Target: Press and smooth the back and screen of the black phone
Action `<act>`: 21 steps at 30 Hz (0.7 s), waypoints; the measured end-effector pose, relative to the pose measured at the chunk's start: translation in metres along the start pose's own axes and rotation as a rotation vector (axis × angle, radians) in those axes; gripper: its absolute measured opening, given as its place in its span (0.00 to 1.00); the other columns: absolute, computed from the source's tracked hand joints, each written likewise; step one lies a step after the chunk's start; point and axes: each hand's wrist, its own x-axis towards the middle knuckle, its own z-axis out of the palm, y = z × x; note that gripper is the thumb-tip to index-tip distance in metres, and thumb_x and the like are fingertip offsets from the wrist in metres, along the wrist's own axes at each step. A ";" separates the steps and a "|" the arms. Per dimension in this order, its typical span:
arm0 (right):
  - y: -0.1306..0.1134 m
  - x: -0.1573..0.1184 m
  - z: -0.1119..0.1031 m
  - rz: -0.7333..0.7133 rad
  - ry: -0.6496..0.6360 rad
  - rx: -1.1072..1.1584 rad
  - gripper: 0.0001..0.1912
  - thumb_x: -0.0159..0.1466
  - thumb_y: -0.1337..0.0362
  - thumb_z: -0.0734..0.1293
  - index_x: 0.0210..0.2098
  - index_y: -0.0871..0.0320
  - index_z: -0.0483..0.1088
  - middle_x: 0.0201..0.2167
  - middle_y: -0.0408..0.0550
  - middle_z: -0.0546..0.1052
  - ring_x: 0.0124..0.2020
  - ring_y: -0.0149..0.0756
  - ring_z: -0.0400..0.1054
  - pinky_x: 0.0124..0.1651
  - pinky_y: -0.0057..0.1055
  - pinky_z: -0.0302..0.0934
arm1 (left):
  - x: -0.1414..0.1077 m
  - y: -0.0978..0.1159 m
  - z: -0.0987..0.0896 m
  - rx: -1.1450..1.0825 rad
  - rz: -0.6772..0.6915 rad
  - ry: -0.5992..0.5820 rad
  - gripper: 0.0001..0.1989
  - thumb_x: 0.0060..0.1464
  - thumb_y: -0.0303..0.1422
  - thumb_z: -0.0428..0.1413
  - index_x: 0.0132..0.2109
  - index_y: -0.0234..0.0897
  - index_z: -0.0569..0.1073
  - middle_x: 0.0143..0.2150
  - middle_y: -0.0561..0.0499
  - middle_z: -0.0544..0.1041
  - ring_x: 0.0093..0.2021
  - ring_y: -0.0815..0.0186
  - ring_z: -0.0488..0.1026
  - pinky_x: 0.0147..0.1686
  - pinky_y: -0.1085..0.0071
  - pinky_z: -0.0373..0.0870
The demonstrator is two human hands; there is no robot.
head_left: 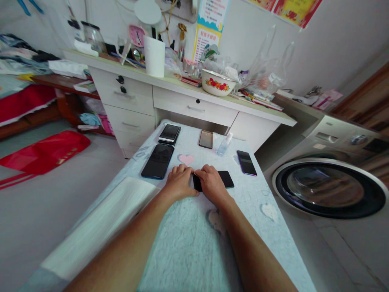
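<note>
A black smartphone [226, 179] lies sideways on the cloth-covered table, its middle hidden by my hands. My left hand [181, 182] grips its left end, thumb along the near edge and fingers bent at the far side. Over the phone's left half rests my right hand [212, 182], with fingers curled and pressed together near the left hand's fingertips. Anything pinched in those fingers is too small to make out. Beyond the left hand is a larger dark phone [158, 161]. A small clear spray bottle [225, 144] stands past the right hand.
Stacked phones [169, 134], a brownish phone case [206, 139] and another phone [247, 163] lie on the table. A folded pale cloth or paper [103, 227] runs along its left edge. A white desk [196, 106] borders the far end; a washing machine [328, 178] stands right.
</note>
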 end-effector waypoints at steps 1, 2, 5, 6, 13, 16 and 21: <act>0.000 0.000 0.000 -0.010 0.001 0.022 0.15 0.66 0.72 0.59 0.46 0.55 0.74 0.36 0.48 0.69 0.39 0.35 0.60 0.45 0.29 0.53 | 0.000 0.000 0.000 0.002 0.001 -0.002 0.37 0.32 0.50 0.63 0.51 0.44 0.66 0.51 0.46 0.65 0.52 0.51 0.62 0.47 0.60 0.63; 0.000 0.000 -0.001 -0.021 -0.002 0.042 0.15 0.66 0.72 0.59 0.46 0.55 0.74 0.36 0.48 0.69 0.39 0.35 0.60 0.45 0.29 0.53 | 0.000 0.000 0.000 0.002 0.001 -0.004 0.37 0.32 0.50 0.63 0.50 0.44 0.66 0.51 0.46 0.65 0.52 0.51 0.62 0.47 0.59 0.63; 0.000 -0.002 -0.004 -0.059 -0.019 0.097 0.15 0.65 0.73 0.60 0.45 0.54 0.75 0.37 0.48 0.70 0.39 0.34 0.61 0.46 0.29 0.53 | 0.000 0.000 0.000 -0.007 0.003 -0.009 0.36 0.32 0.50 0.63 0.50 0.44 0.66 0.51 0.47 0.64 0.52 0.51 0.62 0.47 0.60 0.63; 0.001 -0.003 -0.005 -0.073 -0.025 0.112 0.16 0.64 0.74 0.60 0.44 0.55 0.76 0.37 0.48 0.70 0.39 0.34 0.61 0.46 0.29 0.54 | 0.000 0.000 -0.001 -0.010 0.004 -0.009 0.36 0.32 0.50 0.63 0.50 0.44 0.66 0.51 0.47 0.64 0.51 0.51 0.62 0.47 0.60 0.63; 0.005 -0.009 -0.014 -0.176 -0.076 0.183 0.16 0.62 0.77 0.61 0.36 0.56 0.77 0.33 0.47 0.71 0.36 0.31 0.62 0.42 0.28 0.55 | -0.001 0.001 -0.004 -0.022 0.004 -0.040 0.38 0.32 0.49 0.63 0.52 0.43 0.65 0.52 0.46 0.64 0.53 0.50 0.61 0.48 0.59 0.63; 0.006 -0.010 -0.016 -0.224 -0.096 0.230 0.15 0.62 0.77 0.61 0.37 0.56 0.77 0.31 0.47 0.72 0.35 0.31 0.63 0.41 0.27 0.55 | -0.001 0.001 -0.006 -0.022 0.011 -0.044 0.39 0.32 0.50 0.63 0.53 0.43 0.65 0.53 0.45 0.64 0.53 0.50 0.61 0.49 0.59 0.63; 0.009 -0.012 -0.020 -0.265 -0.150 0.343 0.16 0.61 0.77 0.61 0.36 0.55 0.78 0.29 0.44 0.72 0.34 0.30 0.64 0.39 0.26 0.56 | -0.001 0.000 -0.008 -0.035 0.015 -0.054 0.41 0.30 0.49 0.65 0.53 0.43 0.65 0.54 0.45 0.65 0.54 0.51 0.62 0.51 0.59 0.62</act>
